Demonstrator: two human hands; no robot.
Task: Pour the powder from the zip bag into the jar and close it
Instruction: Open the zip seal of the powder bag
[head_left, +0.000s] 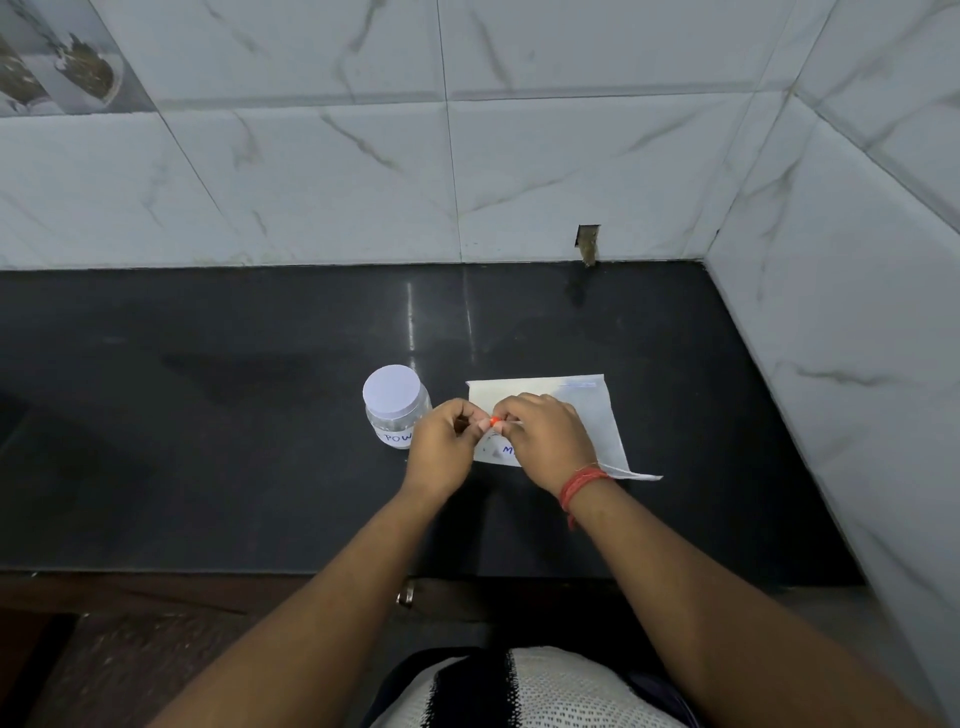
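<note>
Two hands (441, 441) (550, 441) pinching zip bag (592, 415), flat, long axis left-right

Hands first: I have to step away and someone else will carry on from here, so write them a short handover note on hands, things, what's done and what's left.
Left hand and right hand: both pinch the near-left edge of the zip bag, at its small orange slider.
Zip bag: lies flat on the black counter, right of the jar. Whether it is open yet cannot be told.
Jar: upright, close beside the left hand, white lid still on.
Done: nothing poured.
Left: open the bag, take the lid off, pour the powder in, put the lid back on.
</note>
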